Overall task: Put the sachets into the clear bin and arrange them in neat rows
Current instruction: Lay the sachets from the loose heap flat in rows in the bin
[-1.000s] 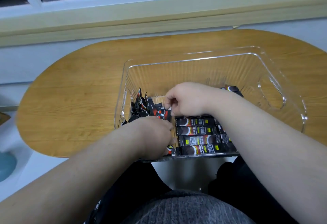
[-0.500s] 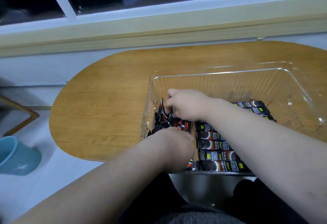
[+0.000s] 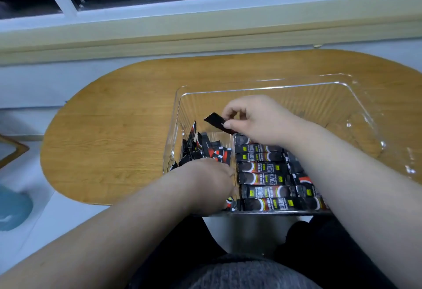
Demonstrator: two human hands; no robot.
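A clear bin [image 3: 356, 106] stands on the wooden table. Inside it, a neat row of dark sachets [image 3: 262, 179] lies flat along the near middle, and a loose heap of sachets [image 3: 205, 147] leans against the left wall. My right hand [image 3: 255, 119] is raised over the bin and pinches one dark sachet [image 3: 217, 122] between thumb and fingers. My left hand [image 3: 210, 186] reaches down into the near left corner among the loose sachets; its fingers are hidden, so what they hold cannot be told.
The oval wooden table [image 3: 114, 129] stands against a wall under a window sill [image 3: 205, 35]. A blue round object [image 3: 11, 208] lies on the pale floor at the left. The bin's far right half holds no sachets.
My right hand has lifted out of the loose heap with one sachet pinched in it. The view has shifted, so the bin sits further right in the frame.
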